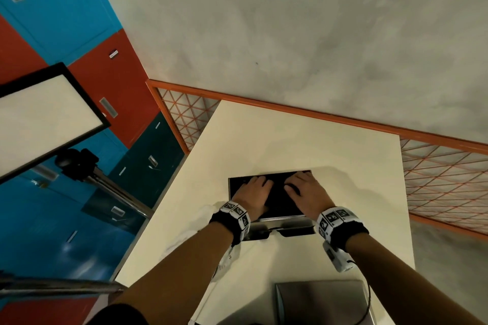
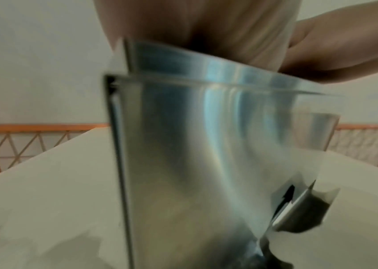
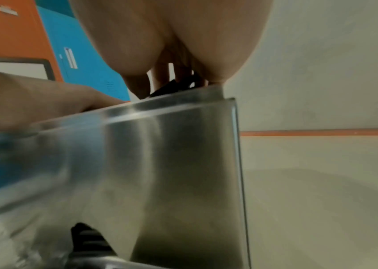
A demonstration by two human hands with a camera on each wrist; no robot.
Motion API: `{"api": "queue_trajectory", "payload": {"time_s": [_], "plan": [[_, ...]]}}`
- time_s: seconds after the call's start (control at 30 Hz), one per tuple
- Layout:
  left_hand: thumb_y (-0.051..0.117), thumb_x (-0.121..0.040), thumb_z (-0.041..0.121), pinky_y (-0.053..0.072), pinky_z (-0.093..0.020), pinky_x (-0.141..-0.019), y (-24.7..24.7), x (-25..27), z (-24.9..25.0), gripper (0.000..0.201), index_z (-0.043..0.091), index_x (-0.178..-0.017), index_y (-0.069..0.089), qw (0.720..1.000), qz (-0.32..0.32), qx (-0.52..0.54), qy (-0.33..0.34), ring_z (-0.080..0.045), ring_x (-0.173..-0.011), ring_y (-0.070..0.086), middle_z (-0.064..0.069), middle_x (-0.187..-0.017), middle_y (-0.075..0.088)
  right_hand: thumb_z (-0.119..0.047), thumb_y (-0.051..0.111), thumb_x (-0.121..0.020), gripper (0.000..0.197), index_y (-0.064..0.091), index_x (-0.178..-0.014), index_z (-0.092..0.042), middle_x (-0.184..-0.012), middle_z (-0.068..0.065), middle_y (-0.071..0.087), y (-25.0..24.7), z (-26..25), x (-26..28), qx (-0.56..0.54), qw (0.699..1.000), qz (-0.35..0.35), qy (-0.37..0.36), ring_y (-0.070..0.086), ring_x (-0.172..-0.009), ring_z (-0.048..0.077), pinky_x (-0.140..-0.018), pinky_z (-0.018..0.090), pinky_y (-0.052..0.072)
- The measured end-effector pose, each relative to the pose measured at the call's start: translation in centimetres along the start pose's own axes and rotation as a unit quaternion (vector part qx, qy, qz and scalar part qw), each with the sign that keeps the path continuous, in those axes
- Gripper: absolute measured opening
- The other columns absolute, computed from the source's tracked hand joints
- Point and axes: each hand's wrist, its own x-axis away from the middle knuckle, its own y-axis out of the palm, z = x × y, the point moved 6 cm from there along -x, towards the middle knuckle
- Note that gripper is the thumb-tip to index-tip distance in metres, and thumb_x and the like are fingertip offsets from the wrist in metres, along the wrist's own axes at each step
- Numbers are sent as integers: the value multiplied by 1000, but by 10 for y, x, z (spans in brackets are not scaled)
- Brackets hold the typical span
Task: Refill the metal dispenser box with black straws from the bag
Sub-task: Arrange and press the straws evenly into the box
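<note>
The metal dispenser box [image 1: 280,225] stands on the cream table, its open top filled with black straws [image 1: 277,196]. My left hand [image 1: 253,192] lies flat on the straws at the left of the opening. My right hand [image 1: 303,190] presses on them at the right, fingers spread. From the left wrist I see the shiny box wall [image 2: 206,145] below my palm [image 2: 206,27]. The right wrist view shows the box [image 3: 160,154] and my fingertips on straw ends [image 3: 174,86]. Black straws also show in the low front slot [image 3: 91,240].
A loose metal lid [image 1: 322,301] lies on the table [image 1: 290,134] close to me. Crumpled clear plastic [image 1: 203,221] sits beside my left forearm. A light panel on a tripod [image 1: 45,113] stands at the left. An orange mesh fence [image 1: 443,174] runs behind the table.
</note>
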Motion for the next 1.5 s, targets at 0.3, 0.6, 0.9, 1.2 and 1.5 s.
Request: {"api": "queue_trajectory", "payload": {"time_s": [0.3, 0.6, 0.9, 1.2, 1.5], "plan": [[74, -86, 47, 42, -43, -105, -2, 15, -14, 67, 14, -141, 53, 991, 64, 112, 25, -28, -121, 46, -8, -129, 49, -38, 59, -87, 31, 66, -109, -16, -105, -1, 61, -5, -24, 8, 9, 999, -20, -49, 56, -100, 20, -87, 37, 50], [59, -94, 18, 44, -34, -103, -5, 46, -1, 38, 12, -132, 59, 978, 146, 141, 55, -23, -117, 48, -4, -126, 50, -45, 50, -86, 34, 59, -112, -24, -115, -4, 64, 42, -38, 40, 182, 950, -249, -48, 61, -106, 22, -82, 37, 52], [63, -91, 41, 51, -39, -82, 12, 68, 13, 30, 15, -106, 60, 994, -30, 102, -5, -28, -99, 63, -6, -108, 65, -37, 54, -83, 28, 60, -109, -26, -111, -8, 59, 39, -36, 42, 120, 970, -211, -21, 56, -108, 16, -81, 32, 49], [67, -88, 23, 53, -36, -92, 38, 69, 17, 30, 13, -117, 64, 974, -117, 181, -71, -31, -109, 63, -12, -118, 67, -32, 54, -85, 39, 53, -124, -27, -123, -3, 59, 52, -41, 70, 156, 933, -324, -16, 55, -114, 22, -89, 36, 49], [67, -86, 19, 51, -39, -95, 39, 73, 15, 39, 11, -123, 57, 975, -82, 189, -83, -34, -112, 59, -15, -123, 59, -31, 59, -83, 43, 50, -125, -25, -117, 1, 61, 57, -42, 67, 139, 916, -374, 28, 59, -107, 25, -86, 36, 50]]}}
